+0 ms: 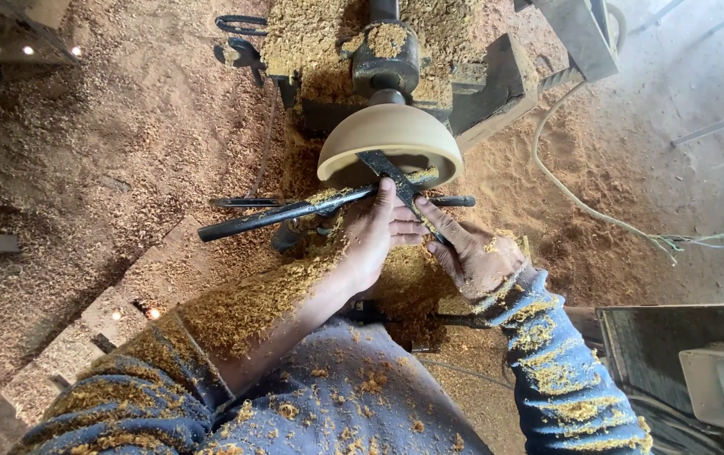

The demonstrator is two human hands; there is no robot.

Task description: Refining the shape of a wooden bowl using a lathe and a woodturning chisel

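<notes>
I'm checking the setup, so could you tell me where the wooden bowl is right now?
The wooden bowl sits in the upper middle of the head view, mounted on the lathe, just above both hands where the chisel meets its rim.

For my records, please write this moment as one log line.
left hand: on dark turning tool | right hand: on tool | wooden bowl on lathe

Light: we see bright, warm daylight, strongest at the right.
Shadows: soft, darkest under the wooden bowl (391, 139) and in the upper-left corner.
Glare: small bright specks, upper left.
Sharpness: crisp centre.
Edges: we notice wide-angle bending.
</notes>
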